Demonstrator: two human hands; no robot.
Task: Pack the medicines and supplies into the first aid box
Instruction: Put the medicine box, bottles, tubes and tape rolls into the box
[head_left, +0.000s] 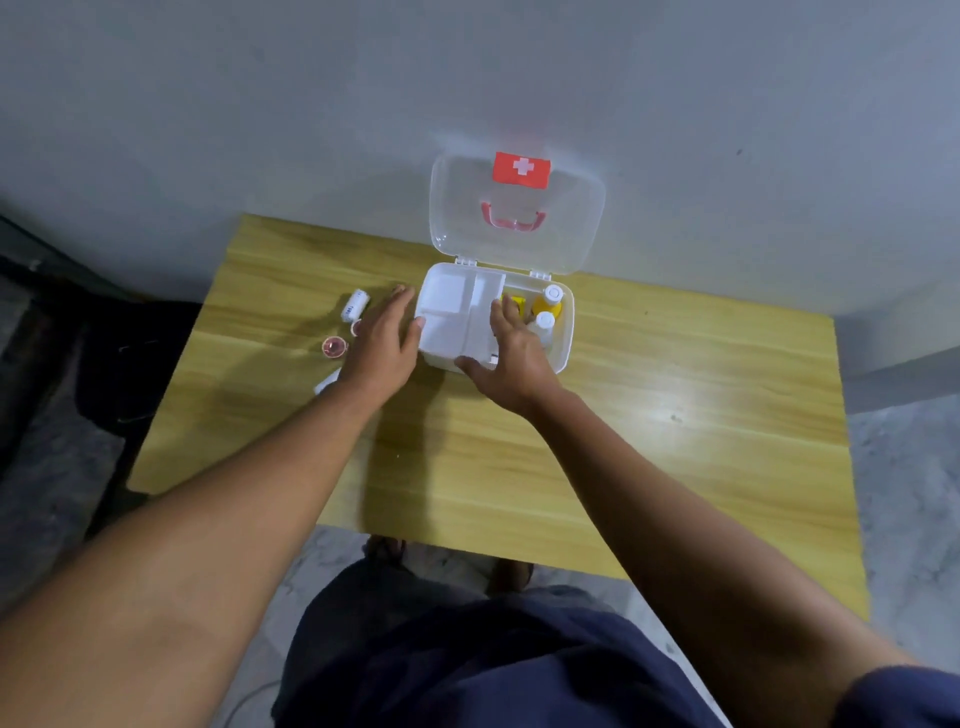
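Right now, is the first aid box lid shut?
No: the clear lid stands raised on its hinges behind the first aid box, leaving the inside exposed.

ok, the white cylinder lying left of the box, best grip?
Pinch the white cylinder across its middle, from above: it lies on its side on the table, both long sides exposed. The left hand is nearest.

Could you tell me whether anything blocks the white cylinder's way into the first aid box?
Yes: the left hand lies between the white cylinder and the first aid box, whose lid stands open. The white tray covers its left side.
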